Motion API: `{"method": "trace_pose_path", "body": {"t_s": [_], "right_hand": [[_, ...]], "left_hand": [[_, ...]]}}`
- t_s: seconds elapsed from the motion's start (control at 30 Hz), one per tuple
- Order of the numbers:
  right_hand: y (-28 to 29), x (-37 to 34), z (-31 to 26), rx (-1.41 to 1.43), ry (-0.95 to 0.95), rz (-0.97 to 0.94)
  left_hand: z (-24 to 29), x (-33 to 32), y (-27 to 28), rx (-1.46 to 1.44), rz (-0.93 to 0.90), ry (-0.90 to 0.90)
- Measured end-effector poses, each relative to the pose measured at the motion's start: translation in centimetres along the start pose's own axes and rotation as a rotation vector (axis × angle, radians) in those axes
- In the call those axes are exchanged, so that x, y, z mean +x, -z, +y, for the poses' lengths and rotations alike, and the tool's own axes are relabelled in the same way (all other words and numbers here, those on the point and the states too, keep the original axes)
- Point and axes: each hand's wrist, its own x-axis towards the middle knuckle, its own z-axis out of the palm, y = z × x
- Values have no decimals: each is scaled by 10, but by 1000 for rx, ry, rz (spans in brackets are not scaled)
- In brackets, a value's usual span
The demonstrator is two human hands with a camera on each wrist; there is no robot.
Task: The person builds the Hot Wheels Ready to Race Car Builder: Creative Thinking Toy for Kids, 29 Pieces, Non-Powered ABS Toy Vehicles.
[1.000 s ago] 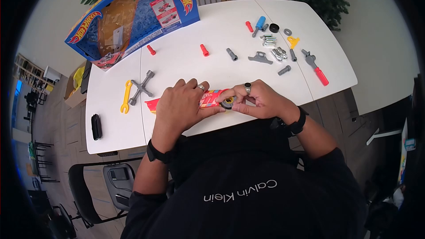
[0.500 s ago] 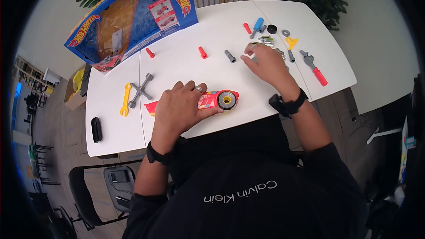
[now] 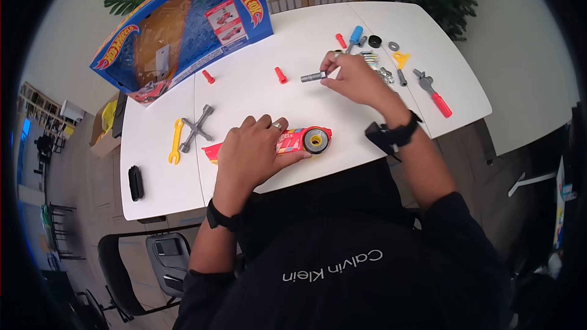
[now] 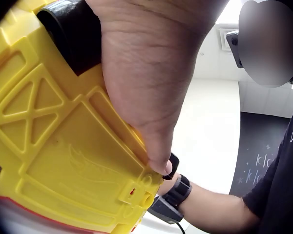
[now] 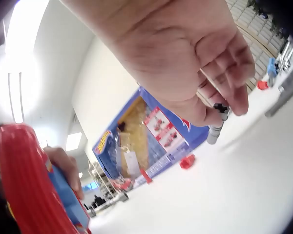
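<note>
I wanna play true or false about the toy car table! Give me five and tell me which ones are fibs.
1. The right hand pinches a gray bolt. True.

2. The gray bolt is touching the toy car. False: the gray bolt and the toy car are apart.

3. The left hand holds the toy car. True.

4. The yellow wrench is in the right hand. False: the yellow wrench lies on the white table.

5. The blue box stands toward the right end of the table. False: the blue box stands toward the left end.
</note>
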Motion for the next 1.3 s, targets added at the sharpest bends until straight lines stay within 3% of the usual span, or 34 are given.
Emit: {"method": "trace_pose_path", "body": {"t_s": [0.03, 0.13, 0.2, 0.23, 0.3, 0.43, 0.63, 0.77, 0.83, 0.87, 0.93, 0.97, 1.03, 1.17, 1.23, 1.27, 1.3], "right_hand": [[21, -10, -25, 119, -1, -61], [67, -36, -69, 69, 1, -180], [79, -51, -77, -50, 149, -235], [79, -57, -84, -52, 147, -237], [75, -65, -98, -209, 412, -239], [54, -73, -104, -425, 428, -312], [38, -65, -105, -470, 599, -320], [35, -62, -112, -483, 588, -326], [43, -57, -134, -710, 167, -541], [43, -60, -131, -710, 166, -542], [44, -65, -121, -494, 194, -305], [40, -67, -111, -494, 195, -306], [27, -69, -91, -126, 517, -123], [26, -69, -96, -381, 475, -212], [39, -63, -122, -567, 100, -549], [37, -65, -116, -566, 102, -549], [32, -70, -104, -403, 274, -379]], "left_hand": [[0, 0, 1, 2, -6, -2], [-1, 0, -1, 11, -9, -3], [-1, 0, -2, 19, -5, -8], [-1, 0, -1, 16, -2, -6], [0, -1, -1, 13, 0, -6], [-1, -1, -3, 11, 17, -12], [0, 0, 0, 31, -10, -14], [-1, 0, -2, 42, 0, -27], [0, 0, 0, 38, -8, -16], [0, 0, 0, 35, -14, -9], [-1, 0, -1, 27, -6, -14], [-1, 0, -2, 19, 0, -19], [-1, 0, -1, 24, -11, -19], [-1, 1, -1, 40, -28, -10], [-1, 0, -2, 29, -9, -14], [-2, 0, -2, 19, 11, -16], [-1, 0, -2, 20, 11, -14]]}}
